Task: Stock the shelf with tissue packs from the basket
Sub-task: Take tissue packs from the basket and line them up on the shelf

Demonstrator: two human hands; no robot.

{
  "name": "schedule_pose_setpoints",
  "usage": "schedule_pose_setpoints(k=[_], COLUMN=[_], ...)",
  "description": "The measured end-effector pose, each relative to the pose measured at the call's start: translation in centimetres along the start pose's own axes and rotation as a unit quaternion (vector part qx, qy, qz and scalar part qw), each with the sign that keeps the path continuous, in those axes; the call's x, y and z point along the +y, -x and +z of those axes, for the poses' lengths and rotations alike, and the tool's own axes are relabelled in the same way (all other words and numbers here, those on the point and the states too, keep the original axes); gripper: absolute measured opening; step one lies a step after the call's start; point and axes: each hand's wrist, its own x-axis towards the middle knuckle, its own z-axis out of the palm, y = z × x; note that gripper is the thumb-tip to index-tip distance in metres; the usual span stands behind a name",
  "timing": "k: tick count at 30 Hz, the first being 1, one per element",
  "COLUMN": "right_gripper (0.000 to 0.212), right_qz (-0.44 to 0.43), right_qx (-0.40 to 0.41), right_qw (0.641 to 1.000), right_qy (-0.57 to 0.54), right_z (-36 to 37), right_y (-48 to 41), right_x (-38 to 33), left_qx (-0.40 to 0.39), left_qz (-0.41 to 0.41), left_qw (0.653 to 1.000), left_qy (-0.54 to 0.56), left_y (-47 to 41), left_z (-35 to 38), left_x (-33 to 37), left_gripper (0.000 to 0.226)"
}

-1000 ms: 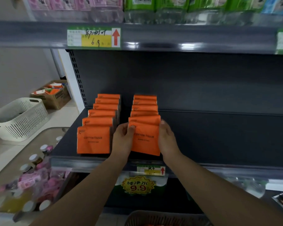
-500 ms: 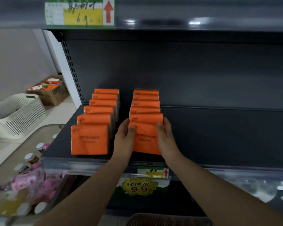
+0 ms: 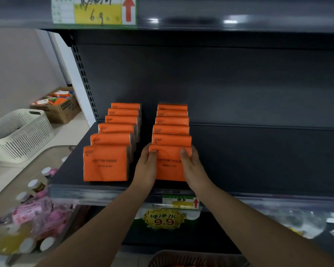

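Two rows of orange tissue packs stand on the dark shelf [image 3: 258,160]. The front pack of the right row [image 3: 169,166] stands upright between my hands. My left hand [image 3: 146,170] grips its left edge with the thumb on the front face. My right hand [image 3: 191,166] grips its right edge the same way. The left row's front pack [image 3: 105,163] stands free beside them. The dark basket's rim [image 3: 197,257] shows at the bottom edge; what lies in it is mostly out of view.
The shelf right of the two rows is bare. A white slatted basket [image 3: 21,135] and a cardboard box [image 3: 60,106] sit on the floor at left. Bottles [image 3: 33,218] fill a bin at lower left. The upper shelf edge [image 3: 220,20] hangs overhead.
The front pack of the right row was leaning forward and now stands straighter against the row, both hands still on its edges. The camera has tilted down and closer.
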Motion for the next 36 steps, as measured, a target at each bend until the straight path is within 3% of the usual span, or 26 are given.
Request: schedule_pose_setpoints(k=[12, 24, 30, 36], right_gripper=[0.022, 0.041, 0.075, 0.071], right_qz=[-0.029, -0.083, -0.086, -0.105], right_qx=[-0.005, -0.011, -0.007, 0.017], right_qw=[0.998, 0.985, 0.947, 0.879], right_qy=[0.048, 0.149, 0.309, 0.464], right_z=[-0.5, -1.5, -2.5, -3.6], right_y=[-0.1, 1.5, 3.3, 5.4], right_x=[0.4, -1.6, -2.4, -2.5], left_qx=[0.003, 0.006, 0.001, -0.002], left_qz=[-0.004, 0.079, 0.167, 0.205], left_qw=[0.999, 0.98, 0.93, 0.865], left_qy=[-0.049, -0.181, -0.326, -0.458], left_y=[0.2, 1.2, 3.2, 5.2], left_z=[-0.3, -0.5, 0.1, 0.9], left_x=[-0.3, 1.3, 2.3, 2.7], left_gripper=[0.041, 0.049, 0.063, 0.071])
